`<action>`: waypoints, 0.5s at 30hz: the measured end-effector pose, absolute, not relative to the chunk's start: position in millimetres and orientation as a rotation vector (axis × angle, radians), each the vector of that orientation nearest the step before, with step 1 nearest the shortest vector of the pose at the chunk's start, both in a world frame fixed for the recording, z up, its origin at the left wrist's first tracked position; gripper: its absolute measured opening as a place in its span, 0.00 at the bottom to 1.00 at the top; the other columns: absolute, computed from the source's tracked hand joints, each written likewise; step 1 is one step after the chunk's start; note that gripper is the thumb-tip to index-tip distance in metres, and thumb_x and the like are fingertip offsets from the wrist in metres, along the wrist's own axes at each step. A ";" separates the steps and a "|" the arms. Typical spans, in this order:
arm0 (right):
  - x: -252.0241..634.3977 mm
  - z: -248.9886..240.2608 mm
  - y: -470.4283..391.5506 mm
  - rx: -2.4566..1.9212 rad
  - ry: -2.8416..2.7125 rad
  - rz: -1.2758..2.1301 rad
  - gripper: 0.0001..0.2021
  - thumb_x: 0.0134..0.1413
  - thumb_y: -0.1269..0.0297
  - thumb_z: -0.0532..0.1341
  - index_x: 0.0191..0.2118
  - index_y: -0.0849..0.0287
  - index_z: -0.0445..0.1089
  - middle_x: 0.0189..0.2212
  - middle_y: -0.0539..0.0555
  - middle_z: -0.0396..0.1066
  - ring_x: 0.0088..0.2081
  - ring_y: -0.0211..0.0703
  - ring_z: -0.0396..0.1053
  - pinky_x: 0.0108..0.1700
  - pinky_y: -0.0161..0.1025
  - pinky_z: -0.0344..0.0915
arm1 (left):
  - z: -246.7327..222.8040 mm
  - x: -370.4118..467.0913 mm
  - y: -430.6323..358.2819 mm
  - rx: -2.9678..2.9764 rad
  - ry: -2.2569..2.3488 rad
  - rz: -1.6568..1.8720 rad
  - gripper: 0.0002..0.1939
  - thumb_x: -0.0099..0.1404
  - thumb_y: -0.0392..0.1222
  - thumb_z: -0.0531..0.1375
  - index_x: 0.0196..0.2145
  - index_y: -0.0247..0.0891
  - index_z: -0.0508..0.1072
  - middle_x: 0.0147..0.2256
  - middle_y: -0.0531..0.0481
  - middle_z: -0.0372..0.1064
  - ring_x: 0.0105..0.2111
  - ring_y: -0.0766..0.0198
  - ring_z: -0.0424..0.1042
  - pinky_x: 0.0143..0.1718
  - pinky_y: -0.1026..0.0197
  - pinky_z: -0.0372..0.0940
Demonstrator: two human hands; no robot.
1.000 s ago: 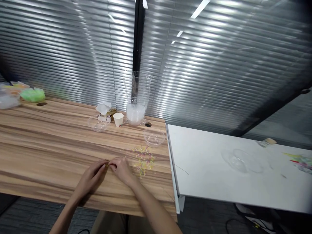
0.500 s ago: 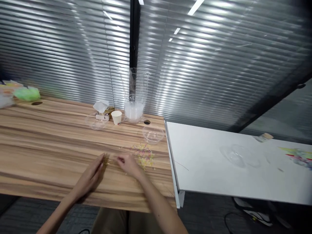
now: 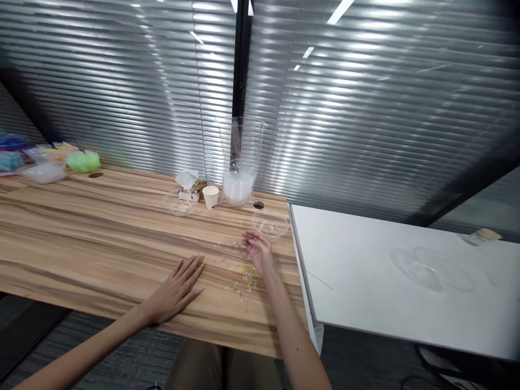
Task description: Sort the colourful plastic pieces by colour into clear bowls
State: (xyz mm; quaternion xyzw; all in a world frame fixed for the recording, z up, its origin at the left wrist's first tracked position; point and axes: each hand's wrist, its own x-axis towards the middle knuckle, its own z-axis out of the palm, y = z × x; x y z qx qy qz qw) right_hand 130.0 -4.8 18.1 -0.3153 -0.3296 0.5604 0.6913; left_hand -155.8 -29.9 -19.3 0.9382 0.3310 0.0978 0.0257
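Observation:
My left hand (image 3: 179, 290) lies flat on the wooden table with its fingers stretched out, holding nothing. Over to the right, my right hand (image 3: 259, 253) is raised above a scatter of small coloured bits (image 3: 248, 276), mostly yellow-green and pink. Its fingers are curled in, and whatever may be between them is too small to make out. Just behind those fingers stands a clear plastic bowl (image 3: 276, 230), close to the table's right end. The bits are too tiny for me to tell their kind.
Along the back of the wooden table (image 3: 101, 238) are a second clear bowl (image 3: 179, 207), a tissue pack (image 3: 188, 187), a paper cup (image 3: 210, 197) and a clear bag-lined container (image 3: 239, 187). Bagged coloured material (image 3: 83, 161) lies far left. A white table (image 3: 357, 281) adjoins at right.
My left hand has gone from edge-on to flat. My right hand has moved right and away from me, over the bits, which are spread differently. The view has shifted left.

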 end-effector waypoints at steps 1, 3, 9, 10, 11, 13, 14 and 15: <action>132.6 18.5 -4.0 -0.704 -0.732 1.255 0.11 0.38 0.68 0.63 0.34 0.59 0.75 0.35 0.55 0.75 0.37 0.43 0.73 0.46 0.42 0.70 | -20.9 -156.1 -30.1 2.898 1.031 0.326 0.32 0.72 0.49 0.49 0.67 0.41 0.41 0.67 0.44 0.36 0.66 0.50 0.39 0.64 0.44 0.41; 137.6 17.8 -1.6 -0.706 -0.722 1.263 0.11 0.38 0.69 0.62 0.34 0.59 0.74 0.35 0.55 0.75 0.37 0.43 0.73 0.47 0.43 0.70 | -23.9 -156.6 -30.6 2.890 1.040 0.378 0.33 0.71 0.50 0.50 0.67 0.40 0.41 0.67 0.43 0.36 0.66 0.50 0.40 0.64 0.45 0.43; 152.6 16.3 0.8 -0.716 -0.777 1.210 0.10 0.43 0.65 0.63 0.35 0.59 0.74 0.36 0.56 0.75 0.39 0.43 0.72 0.48 0.41 0.69 | -25.6 -158.0 -32.1 2.816 1.075 0.479 0.30 0.72 0.50 0.48 0.66 0.36 0.48 0.66 0.41 0.40 0.66 0.49 0.42 0.63 0.45 0.48; 155.6 17.2 -1.2 -0.773 -0.849 1.167 0.10 0.45 0.63 0.63 0.35 0.59 0.74 0.36 0.56 0.75 0.39 0.43 0.72 0.47 0.41 0.69 | -24.9 -157.8 -32.3 2.805 1.080 0.491 0.30 0.72 0.50 0.48 0.66 0.35 0.50 0.66 0.42 0.41 0.66 0.49 0.42 0.64 0.45 0.47; 158.5 18.3 -4.0 -0.854 -0.960 1.118 0.09 0.46 0.62 0.63 0.35 0.60 0.75 0.36 0.56 0.75 0.39 0.43 0.72 0.45 0.40 0.68 | -24.0 -157.4 -32.4 2.792 1.088 0.507 0.29 0.72 0.51 0.48 0.66 0.35 0.51 0.66 0.42 0.42 0.66 0.49 0.42 0.63 0.44 0.47; 163.8 21.2 -11.6 -1.045 -1.288 1.006 0.08 0.50 0.62 0.63 0.35 0.60 0.76 0.36 0.55 0.75 0.38 0.43 0.71 0.42 0.39 0.67 | -22.0 -156.1 -32.6 2.767 1.112 0.548 0.29 0.71 0.51 0.47 0.65 0.36 0.52 0.66 0.42 0.42 0.66 0.49 0.42 0.63 0.44 0.47; 165.6 22.9 -15.7 -1.129 -1.473 0.941 0.07 0.51 0.64 0.63 0.34 0.60 0.76 0.36 0.55 0.75 0.37 0.42 0.71 0.41 0.38 0.67 | -21.2 -155.2 -32.6 2.757 1.123 0.567 0.29 0.71 0.51 0.47 0.65 0.37 0.52 0.66 0.42 0.42 0.66 0.49 0.43 0.63 0.44 0.47; 166.7 24.7 -19.6 -1.196 -1.645 0.868 0.06 0.52 0.66 0.63 0.35 0.60 0.77 0.35 0.54 0.75 0.37 0.42 0.70 0.42 0.38 0.65 | -20.5 -154.3 -32.5 2.752 1.132 0.582 0.29 0.71 0.51 0.47 0.65 0.37 0.51 0.66 0.42 0.42 0.66 0.49 0.43 0.63 0.44 0.47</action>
